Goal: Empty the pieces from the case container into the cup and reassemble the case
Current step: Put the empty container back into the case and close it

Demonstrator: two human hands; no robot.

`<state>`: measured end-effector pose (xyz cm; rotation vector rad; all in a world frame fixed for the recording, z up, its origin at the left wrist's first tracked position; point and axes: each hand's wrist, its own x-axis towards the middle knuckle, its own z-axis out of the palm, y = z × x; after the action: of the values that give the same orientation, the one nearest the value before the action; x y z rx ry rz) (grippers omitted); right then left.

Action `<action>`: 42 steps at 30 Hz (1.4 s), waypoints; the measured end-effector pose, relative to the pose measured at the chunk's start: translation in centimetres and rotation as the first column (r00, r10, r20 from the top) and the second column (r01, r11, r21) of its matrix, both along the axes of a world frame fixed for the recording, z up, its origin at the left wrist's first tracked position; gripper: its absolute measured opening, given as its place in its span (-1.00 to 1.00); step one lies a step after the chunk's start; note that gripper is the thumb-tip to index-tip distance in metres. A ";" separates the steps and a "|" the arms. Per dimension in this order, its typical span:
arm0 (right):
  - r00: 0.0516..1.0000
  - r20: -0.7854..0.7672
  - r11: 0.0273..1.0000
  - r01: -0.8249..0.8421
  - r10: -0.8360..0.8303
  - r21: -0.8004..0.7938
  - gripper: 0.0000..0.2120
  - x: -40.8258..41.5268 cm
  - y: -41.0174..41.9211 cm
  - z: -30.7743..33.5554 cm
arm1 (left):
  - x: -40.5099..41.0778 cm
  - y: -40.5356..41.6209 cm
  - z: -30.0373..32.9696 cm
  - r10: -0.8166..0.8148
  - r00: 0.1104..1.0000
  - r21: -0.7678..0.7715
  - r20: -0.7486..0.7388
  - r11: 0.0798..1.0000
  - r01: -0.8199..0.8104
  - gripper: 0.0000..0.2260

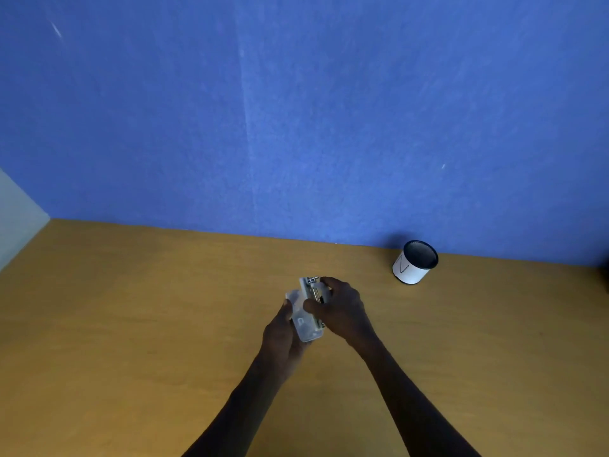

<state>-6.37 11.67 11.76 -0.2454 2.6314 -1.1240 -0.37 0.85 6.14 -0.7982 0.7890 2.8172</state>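
A small clear plastic case (304, 316) with metal pieces showing inside is held above the wooden table (131, 324), near its middle. My left hand (280, 334) grips the case's lower left side from underneath. My right hand (342, 308) closes over its upper right part, thumb and fingers pinching the section where the metal pieces show. The case appears partly slid apart, with its upper part offset from the lower. A white cup (414, 262) with a dark inside stands upright to the far right by the wall, well apart from both hands.
A blue wall (296, 110) rises along the table's far edge. A pale panel (16, 219) borders the table at the far left. A dark object's edge (605, 275) shows at the right border.
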 end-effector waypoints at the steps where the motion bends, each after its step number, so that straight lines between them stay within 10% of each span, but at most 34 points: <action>1: 0.999 -0.041 0.998 -0.033 0.035 0.056 -0.60 0.1 -0.2 0.5 | -0.2 0.2 0.3 -0.003 1.000 0.007 -0.013 1.000 0.003 -0.62; 28: 0.975 -0.191 0.920 -0.031 0.114 0.391 -0.48 2.2 -0.9 3.0 | -0.7 1.7 2.5 0.012 0.991 0.018 -0.137 1.000 -0.010 -0.66; 34: 0.989 -0.109 0.990 -0.088 0.100 0.111 -0.68 1.4 0.2 2.8 | -0.5 1.5 2.3 0.002 0.990 -0.029 -0.139 1.000 -0.006 -0.65; 42: 0.936 0.304 0.919 0.271 -0.181 -0.287 -0.77 -0.8 1.4 1.2 | -0.4 1.1 1.9 -0.065 0.994 -0.047 -0.089 0.997 0.061 -0.68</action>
<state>-7.18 13.09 12.99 0.1524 2.2647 -1.5490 -0.73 1.96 8.01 -0.6432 0.8760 2.8067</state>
